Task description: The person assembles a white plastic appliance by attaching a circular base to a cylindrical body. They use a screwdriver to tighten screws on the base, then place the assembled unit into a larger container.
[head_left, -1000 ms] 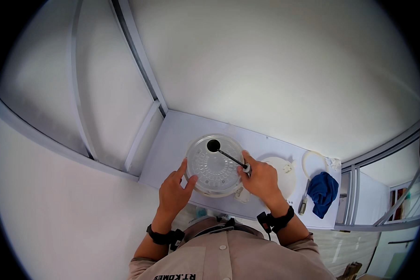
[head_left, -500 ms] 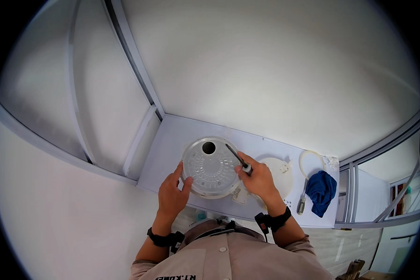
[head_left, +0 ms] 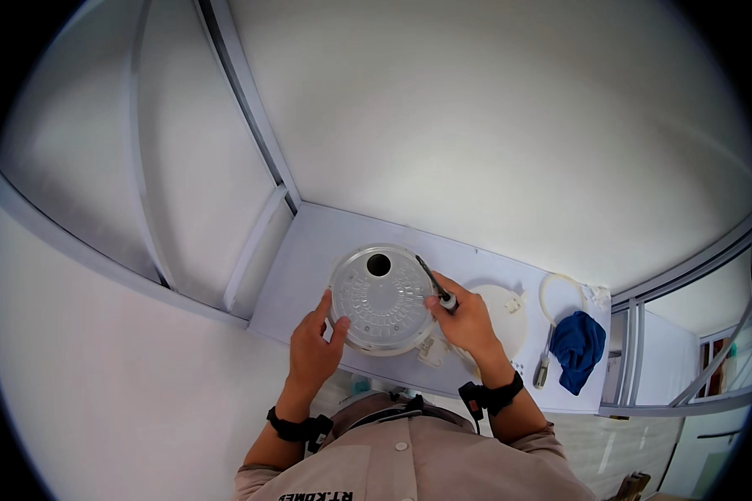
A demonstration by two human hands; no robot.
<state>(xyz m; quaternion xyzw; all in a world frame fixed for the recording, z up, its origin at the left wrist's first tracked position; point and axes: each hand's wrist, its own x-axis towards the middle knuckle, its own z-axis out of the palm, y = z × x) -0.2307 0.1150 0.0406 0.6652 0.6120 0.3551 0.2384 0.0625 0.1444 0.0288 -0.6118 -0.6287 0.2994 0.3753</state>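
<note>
A round silvery plate [head_left: 383,321] with a ring of moulded ridges lies on the white table, and a dark round hole [head_left: 378,265] pierces it near its far edge. My left hand [head_left: 316,346] holds its left rim, thumb on the near-left edge and a forefinger along the side. At the right rim, my right hand [head_left: 468,321] grips a screwdriver [head_left: 449,300], whose dark shaft points away and leftward over the plate's edge. The thumb of that hand touches the plate. Its lower fingers are hidden.
Right of the plate lie a white disc [head_left: 500,305] and a small white fitting [head_left: 432,351]. Farther right are a pale ring [head_left: 544,294], a second screwdriver [head_left: 541,371] and a crumpled blue cloth [head_left: 578,351]. White panels [head_left: 476,117] rise behind and at the left of the table [head_left: 305,242].
The screwdriver's tip has swung slightly rightward toward the plate's rim, with my right hand shifting a little. My left hand stays at the left rim. The whole view has moved slightly.
</note>
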